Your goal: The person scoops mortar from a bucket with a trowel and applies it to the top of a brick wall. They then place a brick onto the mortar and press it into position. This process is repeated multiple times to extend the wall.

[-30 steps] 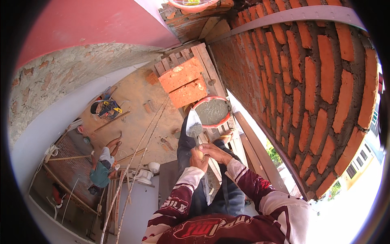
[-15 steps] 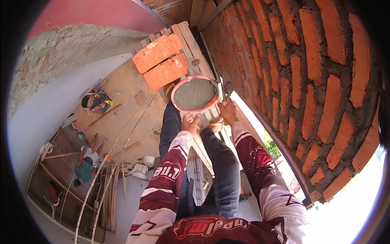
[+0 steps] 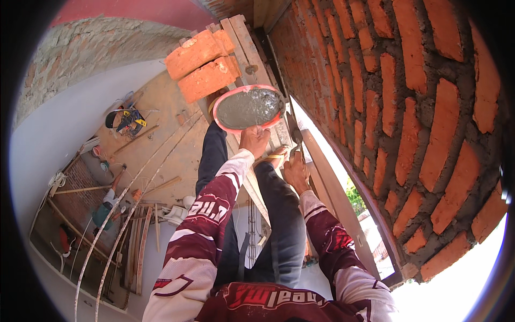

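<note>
A red-rimmed basin [image 3: 218,121] full of wet grey mortar [image 3: 249,109] sits over the planks ahead of me. My left hand [image 3: 254,140] is closed on its near rim. To the right and nearer my body, my right hand [image 3: 296,172] is closed round a trowel [image 3: 293,129]; its dark blade points away from me, beside the basin's right side. Part of the trowel's handle is hidden by the fingers. Just beyond the basin to the left lie stacked orange bricks [image 3: 208,79].
A brick wall [image 3: 410,129] with mortar joints rises on my right. My sandalled feet stand on a narrow plank platform [image 3: 236,32], high above a lower floor [image 3: 155,115]. Down there are another person [image 3: 102,213], tools and timber. Two thin rods [image 3: 145,198] slant past on the left.
My right hand has drawn back toward me with the trowel, whose blade now shows more clearly. The basin, with my left hand on its rim, has shifted slightly; the whole view has also shifted.
</note>
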The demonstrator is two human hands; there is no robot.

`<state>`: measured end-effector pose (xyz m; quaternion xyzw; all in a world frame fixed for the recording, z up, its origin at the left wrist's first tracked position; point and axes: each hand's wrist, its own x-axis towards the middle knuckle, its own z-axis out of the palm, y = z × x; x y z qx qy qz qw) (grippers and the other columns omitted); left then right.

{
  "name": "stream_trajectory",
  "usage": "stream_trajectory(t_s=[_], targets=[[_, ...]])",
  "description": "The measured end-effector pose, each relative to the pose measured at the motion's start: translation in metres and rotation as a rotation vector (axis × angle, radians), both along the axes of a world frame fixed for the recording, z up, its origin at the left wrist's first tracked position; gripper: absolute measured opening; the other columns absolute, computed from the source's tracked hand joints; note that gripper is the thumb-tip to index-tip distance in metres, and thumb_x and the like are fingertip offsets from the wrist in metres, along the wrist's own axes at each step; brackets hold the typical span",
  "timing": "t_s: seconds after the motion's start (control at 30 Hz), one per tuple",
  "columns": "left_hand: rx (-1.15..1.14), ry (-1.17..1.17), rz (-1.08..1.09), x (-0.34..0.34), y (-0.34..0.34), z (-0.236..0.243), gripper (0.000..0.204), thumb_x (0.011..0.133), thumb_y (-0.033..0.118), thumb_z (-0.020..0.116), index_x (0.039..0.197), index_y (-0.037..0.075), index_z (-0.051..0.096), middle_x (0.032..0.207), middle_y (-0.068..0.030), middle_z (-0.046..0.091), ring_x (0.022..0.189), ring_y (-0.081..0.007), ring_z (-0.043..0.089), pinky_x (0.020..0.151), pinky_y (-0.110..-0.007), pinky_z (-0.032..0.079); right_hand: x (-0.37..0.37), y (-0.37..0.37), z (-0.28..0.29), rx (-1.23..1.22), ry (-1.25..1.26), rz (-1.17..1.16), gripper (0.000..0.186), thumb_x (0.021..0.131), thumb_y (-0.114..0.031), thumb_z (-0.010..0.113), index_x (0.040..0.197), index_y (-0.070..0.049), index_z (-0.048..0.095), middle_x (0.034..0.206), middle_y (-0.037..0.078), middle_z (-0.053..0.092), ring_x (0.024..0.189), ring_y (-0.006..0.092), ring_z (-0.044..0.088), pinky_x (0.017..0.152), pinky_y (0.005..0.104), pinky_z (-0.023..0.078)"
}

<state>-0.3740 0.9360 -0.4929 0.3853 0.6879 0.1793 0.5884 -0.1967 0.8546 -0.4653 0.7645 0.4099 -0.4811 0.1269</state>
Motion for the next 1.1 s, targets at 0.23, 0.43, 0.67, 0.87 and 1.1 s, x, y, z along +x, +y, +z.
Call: stream_trajectory(t_s=[0.23, 0.43, 0.67, 0.87, 1.1], targets=[[0.008, 0.002, -0.241, -0.016, -0.003, 0.008, 0.038, 0.092, 0.027, 0.064, 0.069, 0.001, 0.049, 0.060, -0.0116, 0.051, 0.056, -0.0232, 0.055, 0.060, -0.038, 0.046, 0.016, 0.013, -0.008, 0.130, -0.038, 0.293, 0.044, 0.091, -0.023, 0.055, 0.132, -0.007, 0.049, 0.120, 0.025, 0.060, 0.098, 0.0438, 0.065, 0.081, 0.0556, 0.053], [0.033, 0.031, -0.138, -0.029, 0.010, -0.003, 0.048, 0.096, 0.039, 0.054, 0.075, -0.003, 0.057, 0.068, -0.0241, 0.057, 0.067, -0.0388, 0.060, 0.068, -0.048, 0.045, 0.013, 0.025, -0.041, 0.152, -0.161, 0.455, 0.048, 0.095, -0.031, 0.056, 0.132, -0.002, 0.048, 0.116, 0.021, 0.061, 0.097, 0.0401, 0.067, 0.077, 0.0504, 0.056], [-0.085, 0.332, 0.074, -0.070, 0.064, -0.083, 0.057, 0.102, 0.051, 0.039, 0.090, 0.004, 0.068, 0.074, -0.0140, 0.069, 0.081, -0.0376, 0.068, 0.078, -0.045, 0.050, -0.031, 0.058, -0.109, -0.097, -0.043, 0.473, 0.039, 0.093, -0.025, 0.053, 0.122, 0.000, 0.056, 0.111, 0.027, 0.066, 0.099, 0.0414, 0.068, 0.082, 0.0505, 0.056], [-0.145, 0.265, 0.075, -0.071, 0.075, -0.105, 0.056, 0.103, 0.049, 0.041, 0.085, 0.002, 0.065, 0.067, -0.0076, 0.062, 0.066, -0.0230, 0.065, 0.062, -0.035, 0.051, -0.047, 0.072, -0.105, -0.140, 0.247, 0.361, 0.041, 0.091, -0.033, 0.055, 0.113, 0.001, 0.062, 0.109, 0.029, 0.066, 0.105, 0.0470, 0.063, 0.092, 0.0528, 0.049], [-0.155, 0.211, 0.051, -0.094, 0.071, -0.120, 0.055, 0.101, 0.050, 0.047, 0.087, 0.001, 0.065, 0.070, -0.0051, 0.062, 0.064, -0.0129, 0.063, 0.057, -0.029, 0.051, -0.025, 0.059, -0.114, -0.151, 0.433, 0.239, 0.049, 0.088, -0.039, 0.061, 0.118, -0.001, 0.061, 0.112, 0.027, 0.066, 0.103, 0.0463, 0.063, 0.090, 0.0508, 0.050]])
